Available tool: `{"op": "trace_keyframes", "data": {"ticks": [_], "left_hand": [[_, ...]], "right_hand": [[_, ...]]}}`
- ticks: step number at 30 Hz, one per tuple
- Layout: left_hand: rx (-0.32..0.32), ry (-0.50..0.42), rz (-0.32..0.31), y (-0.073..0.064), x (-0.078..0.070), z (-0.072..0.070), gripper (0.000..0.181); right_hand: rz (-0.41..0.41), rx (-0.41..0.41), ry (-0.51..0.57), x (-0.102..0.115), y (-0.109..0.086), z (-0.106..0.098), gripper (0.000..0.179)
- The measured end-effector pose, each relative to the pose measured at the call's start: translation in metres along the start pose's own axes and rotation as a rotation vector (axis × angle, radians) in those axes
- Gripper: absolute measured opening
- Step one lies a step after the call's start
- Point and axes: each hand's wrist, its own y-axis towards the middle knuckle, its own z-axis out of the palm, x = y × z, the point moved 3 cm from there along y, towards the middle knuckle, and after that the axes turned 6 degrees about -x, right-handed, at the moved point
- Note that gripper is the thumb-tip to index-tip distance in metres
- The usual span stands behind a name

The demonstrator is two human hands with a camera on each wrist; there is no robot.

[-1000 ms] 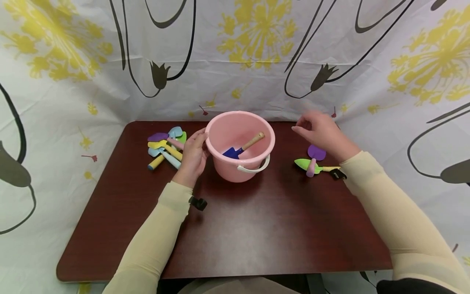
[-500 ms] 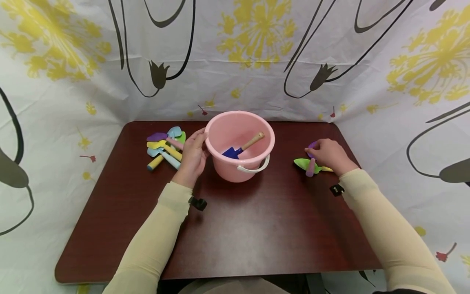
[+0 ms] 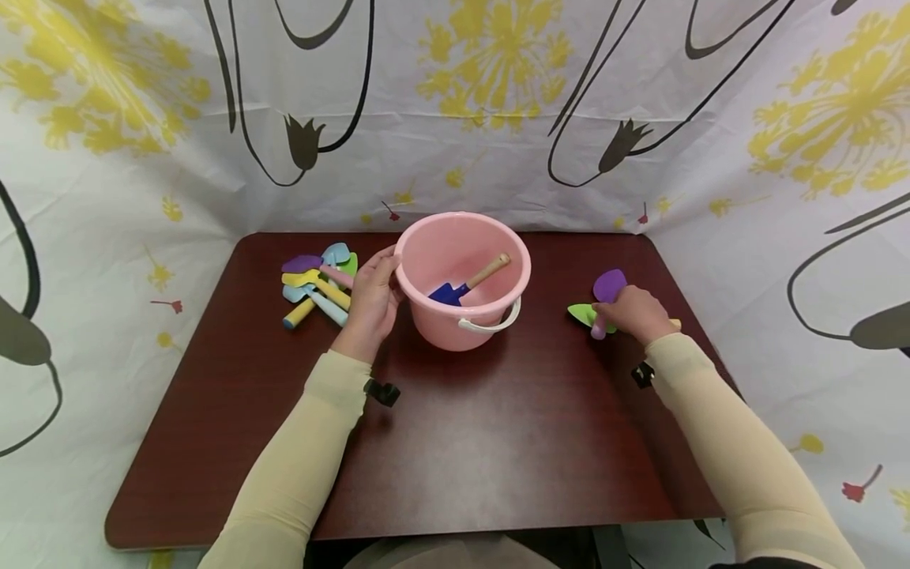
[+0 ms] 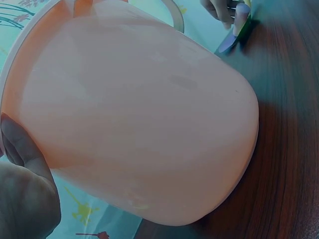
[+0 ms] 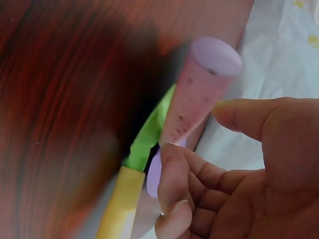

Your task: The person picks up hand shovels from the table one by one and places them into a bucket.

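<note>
A pink bucket (image 3: 455, 332) stands mid-table with its white handle folded down at the front right. My left hand (image 3: 375, 304) grips its left rim, thumb outside. Inside the bucket lies a blue toy shovel (image 3: 448, 295) with a wooden handle. On the right, my right hand (image 3: 640, 312) pinches the pink handle (image 5: 199, 89) of a purple toy shovel (image 3: 609, 285) between thumb and index finger. This shovel crosses over a green toy trowel (image 3: 581, 314), whose yellow handle (image 5: 121, 199) is mostly covered by my hand in the head view.
Left of the bucket is a pile of several toy garden tools, with a yellow one (image 3: 302, 278) and a purple one (image 3: 302, 264) among them. A patterned white curtain (image 3: 455, 103) hangs behind the dark wooden table (image 3: 455, 442).
My right hand has come down from above the right-hand tools, then moved toward me onto the purple shovel's pink handle. My left hand and the bucket stay in place.
</note>
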Motion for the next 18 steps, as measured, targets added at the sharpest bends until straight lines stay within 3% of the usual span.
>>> {"op": "trace_keyframes", "data": {"ticks": [10,18], "left_hand": [[-0.004,-0.006,-0.012,0.001,0.001,-0.002,0.031],[-0.003,-0.003,-0.009,0.001,0.001,-0.001,0.031]], "right_hand": [[0.040,-0.039,-0.032,-0.001,0.005,0.011,0.055],[0.056,0.017,-0.040,0.003,0.004,0.010,0.052]]}}
